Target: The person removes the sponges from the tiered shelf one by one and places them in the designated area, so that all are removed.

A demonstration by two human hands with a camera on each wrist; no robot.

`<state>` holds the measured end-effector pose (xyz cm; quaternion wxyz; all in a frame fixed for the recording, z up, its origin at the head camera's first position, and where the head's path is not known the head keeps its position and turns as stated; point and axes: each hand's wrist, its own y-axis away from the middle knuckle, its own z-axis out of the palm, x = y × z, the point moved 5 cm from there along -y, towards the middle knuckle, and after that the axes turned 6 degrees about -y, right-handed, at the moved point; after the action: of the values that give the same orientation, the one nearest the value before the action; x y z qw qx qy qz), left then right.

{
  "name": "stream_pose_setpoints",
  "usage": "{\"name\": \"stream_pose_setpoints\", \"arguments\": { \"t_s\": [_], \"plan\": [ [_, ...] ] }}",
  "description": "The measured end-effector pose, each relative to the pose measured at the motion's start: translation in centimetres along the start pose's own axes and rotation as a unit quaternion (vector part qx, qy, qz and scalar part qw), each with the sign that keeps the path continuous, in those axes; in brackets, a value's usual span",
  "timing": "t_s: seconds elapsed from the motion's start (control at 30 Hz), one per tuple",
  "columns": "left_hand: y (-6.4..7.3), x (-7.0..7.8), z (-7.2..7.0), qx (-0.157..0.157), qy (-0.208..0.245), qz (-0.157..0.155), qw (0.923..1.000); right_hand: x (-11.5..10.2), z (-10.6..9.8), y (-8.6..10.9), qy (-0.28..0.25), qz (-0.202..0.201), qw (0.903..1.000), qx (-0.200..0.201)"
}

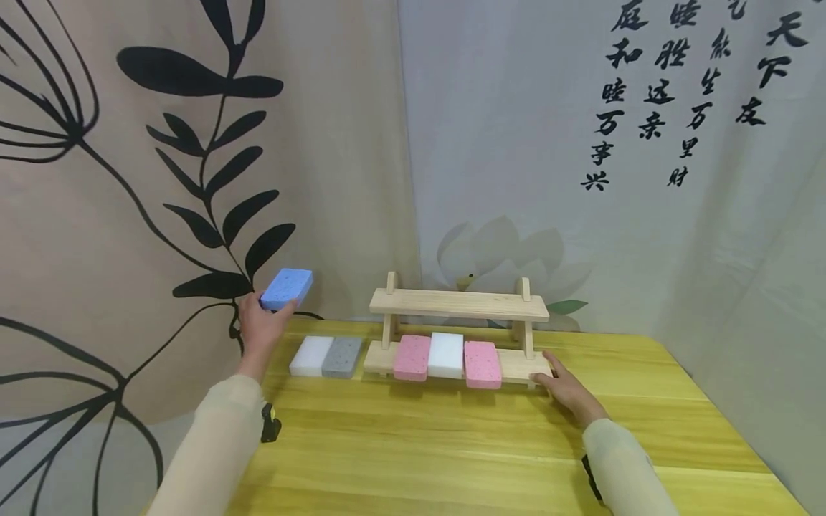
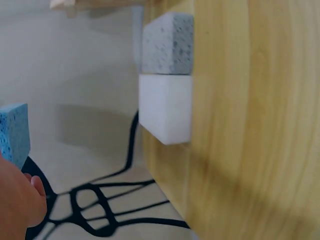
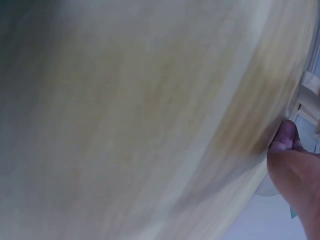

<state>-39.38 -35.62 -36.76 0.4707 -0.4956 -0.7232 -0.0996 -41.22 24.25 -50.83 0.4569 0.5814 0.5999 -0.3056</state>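
My left hand [image 1: 263, 328] holds a blue sponge [image 1: 287, 288] up above the table's back left, its fingers and thumb at the near end. That blue sponge [image 2: 16, 134] also shows at the left edge of the left wrist view. At the right end of a two-tier wooden rack [image 1: 458, 304], my right hand [image 1: 568, 387] grips the lower board, thumb in front and fingers behind. A pink sponge [image 1: 411, 357], a white sponge [image 1: 446, 355] and another pink sponge [image 1: 483, 365] lean side by side on that lower tier. The upper tier bears nothing.
Left of the rack, a white sponge [image 1: 312, 356] and a grey speckled sponge [image 1: 343, 357] lie against each other on the wooden table [image 1: 413, 451]. Behind the table hangs a pale curtain [image 1: 342, 143] with black plant prints and writing.
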Motion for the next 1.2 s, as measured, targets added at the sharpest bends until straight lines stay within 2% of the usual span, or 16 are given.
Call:
{"name": "stream_pose_setpoints", "arguments": {
  "t_s": [0.2, 0.43, 0.83, 1.03, 1.2],
  "plan": [
    [-0.1, -2.5, 0.1, -0.001, 0.006, -0.013, 0.9999, 0.0, -0.2, -0.1, -0.008, 0.002, 1.0, 0.002],
    [-0.2, -5.0, 0.2, -0.004, 0.013, -0.029, 0.9995, 0.0, 0.0, 0.0, 0.009, 0.005, 0.9999, 0.003],
    [0.5, -8.0, 1.0, -0.019, -0.002, -0.073, 0.9971, 0.0, 0.1, 0.0, 0.004, 0.009, 0.9999, 0.005],
    [0.6, -9.1, 1.2, -0.018, -0.008, -0.064, 0.9978, 0.2, 0.1, -0.2, -0.001, 0.013, 0.9999, 0.008],
    [1.0, -10.0, 1.4, -0.026, -0.025, -0.071, 0.9968, 0.2, 0.1, -0.2, -0.002, 0.015, 0.9998, 0.011]
  ]
}}
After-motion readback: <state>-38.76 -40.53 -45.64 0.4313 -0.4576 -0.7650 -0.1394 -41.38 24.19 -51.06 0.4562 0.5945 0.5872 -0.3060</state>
